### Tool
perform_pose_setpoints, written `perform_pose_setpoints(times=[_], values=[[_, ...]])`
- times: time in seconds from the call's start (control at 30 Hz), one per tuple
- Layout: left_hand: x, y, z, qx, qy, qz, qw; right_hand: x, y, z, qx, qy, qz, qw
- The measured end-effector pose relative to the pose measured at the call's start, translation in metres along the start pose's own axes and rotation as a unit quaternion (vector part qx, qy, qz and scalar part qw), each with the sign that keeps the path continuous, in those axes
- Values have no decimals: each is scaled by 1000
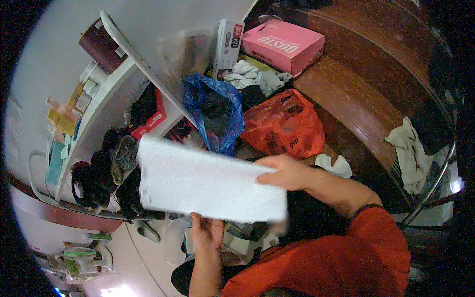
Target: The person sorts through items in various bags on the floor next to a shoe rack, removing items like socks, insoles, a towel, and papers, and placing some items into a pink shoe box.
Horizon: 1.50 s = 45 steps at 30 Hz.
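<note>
A large white rectangular paper-like thing (pixel 207 182), blurred at its edges, is held across the middle of the view. I cannot tell whether it is a sheet, a stack or a flat box. My right hand (pixel 282 172) grips its right end, thumb and fingers pressed on the upper side. At the lower edge is my left hand (pixel 207 232), palm partly showing; its fingertips meet the edge or pass behind it, so its grip is hidden. Just beyond the white thing stand an open blue plastic bag (pixel 235 111) and a red plastic bag (pixel 285 126).
A pink cardboard box (pixel 284 44) and crumpled white cloth (pixel 256 76) lie beside brown wooden stairs (pixel 352 85). A white shelf (pixel 107 85) at left carries bottles and small boxes, with dark shoes (pixel 92 182) beneath. A slipper (pixel 147 231) lies on the tiled floor.
</note>
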State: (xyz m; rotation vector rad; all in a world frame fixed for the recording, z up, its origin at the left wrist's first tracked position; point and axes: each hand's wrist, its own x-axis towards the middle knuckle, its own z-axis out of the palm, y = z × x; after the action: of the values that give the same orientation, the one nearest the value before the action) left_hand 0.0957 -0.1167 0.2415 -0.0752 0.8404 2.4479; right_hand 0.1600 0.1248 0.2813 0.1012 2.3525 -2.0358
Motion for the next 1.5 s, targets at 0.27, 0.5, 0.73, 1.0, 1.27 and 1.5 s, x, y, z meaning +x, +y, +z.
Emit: perform_pose_setpoints(times=[0.27,0.5,0.73,1.0,1.27,1.5], values=[[23,-19,10,199,-25,-71,977,-18,0,-124,161,343,-31,925],[90,-71,129,184,-3,-126,975,11,6,-78,-8,155,-25,988],[84,-72,119,257,30,-45,965,88,28,-210,187,383,-15,905],[76,-68,101,232,71,-98,965,162,74,-254,190,509,122,830],[76,-67,92,245,76,-121,959,141,12,-272,328,424,-46,843],[86,-73,93,238,49,-110,964,115,-62,-280,344,450,-182,804]])
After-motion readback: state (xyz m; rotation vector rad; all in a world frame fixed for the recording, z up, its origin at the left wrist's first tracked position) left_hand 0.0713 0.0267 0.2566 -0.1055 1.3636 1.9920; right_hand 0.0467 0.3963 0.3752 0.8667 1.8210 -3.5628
